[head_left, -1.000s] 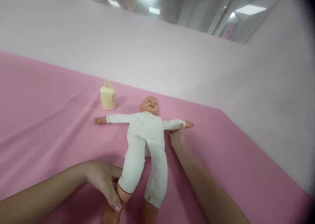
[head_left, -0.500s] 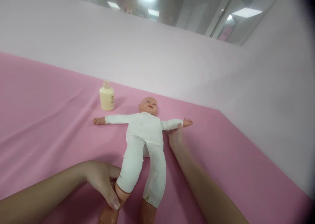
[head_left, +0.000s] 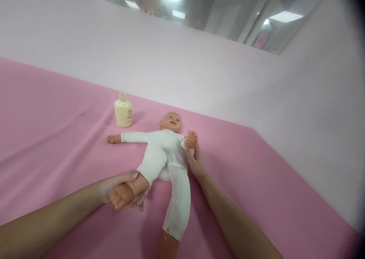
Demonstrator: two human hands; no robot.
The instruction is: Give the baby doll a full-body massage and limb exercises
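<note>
The doll [head_left: 167,154] lies on its back on the desk [head_left: 57,118], head toward the far wall [head_left: 199,73]. The bottle [head_left: 123,110] stands just beyond its outstretched arm, to the far left of the head. The left hand [head_left: 122,187] is under the doll's near-left foot; the right hand [head_left: 196,161] is at its right side, below the raised arm.

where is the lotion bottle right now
In the head view the lotion bottle stands upright on the pink cloth, left of the doll, just beyond its outstretched arm.
</note>
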